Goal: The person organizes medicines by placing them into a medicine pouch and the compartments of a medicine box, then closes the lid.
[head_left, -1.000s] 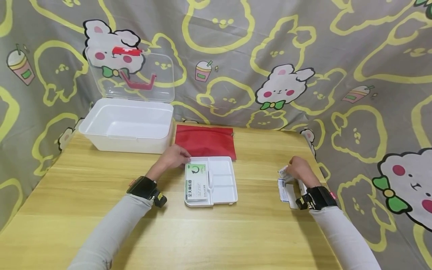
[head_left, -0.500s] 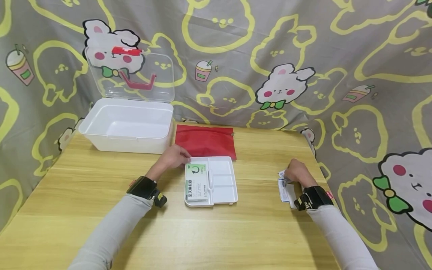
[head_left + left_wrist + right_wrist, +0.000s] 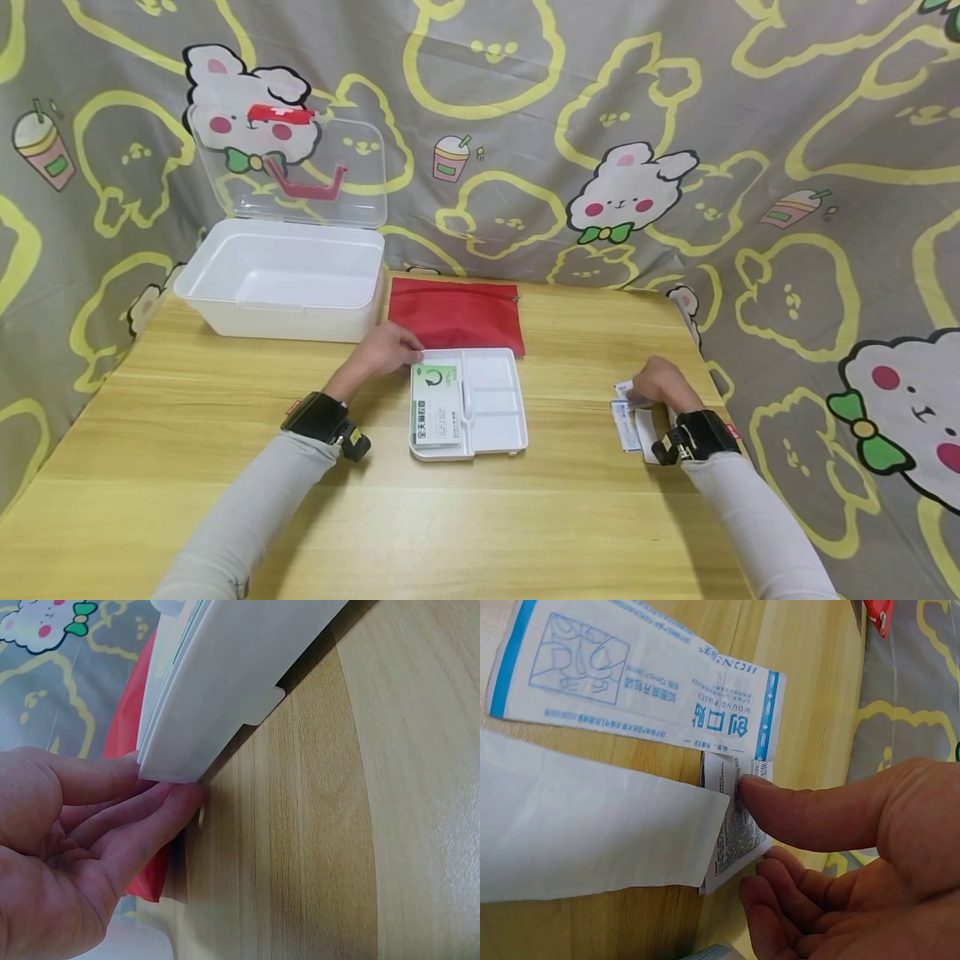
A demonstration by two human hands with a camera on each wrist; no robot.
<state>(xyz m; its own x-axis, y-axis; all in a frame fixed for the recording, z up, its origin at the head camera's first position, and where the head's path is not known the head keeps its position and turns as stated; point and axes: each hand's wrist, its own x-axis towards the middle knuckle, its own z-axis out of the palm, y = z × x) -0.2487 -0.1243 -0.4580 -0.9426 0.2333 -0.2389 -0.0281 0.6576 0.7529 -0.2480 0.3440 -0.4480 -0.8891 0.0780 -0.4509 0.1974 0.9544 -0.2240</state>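
At the upper left corner of a white compartment tray [image 3: 495, 377], my left hand [image 3: 385, 348] pinches the rim, thumb on top and fingers below. A green and white medicine box [image 3: 437, 408] lies in the tray's left compartment. Farther right, my right hand [image 3: 663, 383] bends down over several flat packets. The right wrist view shows its thumb on a small printed packet [image 3: 739, 825], with the fingers curled at that packet's edge. Beside it lie a blue and white wound plaster wrapper [image 3: 645, 682] and a plain white packet [image 3: 592, 825], which overlaps the printed one.
A white first-aid box [image 3: 285, 321] with its clear lid [image 3: 360, 167] raised stands at the back left. Between box and tray's far side lies a red zip pouch [image 3: 457, 312]. A patterned curtain [image 3: 517, 225] hangs behind the wooden table [image 3: 480, 525] and along its right side.
My right hand has come slightly nearer, and the wound plaster wrapper under it has shifted a little to the left. The left hand, tray and medicine box have stayed in place.
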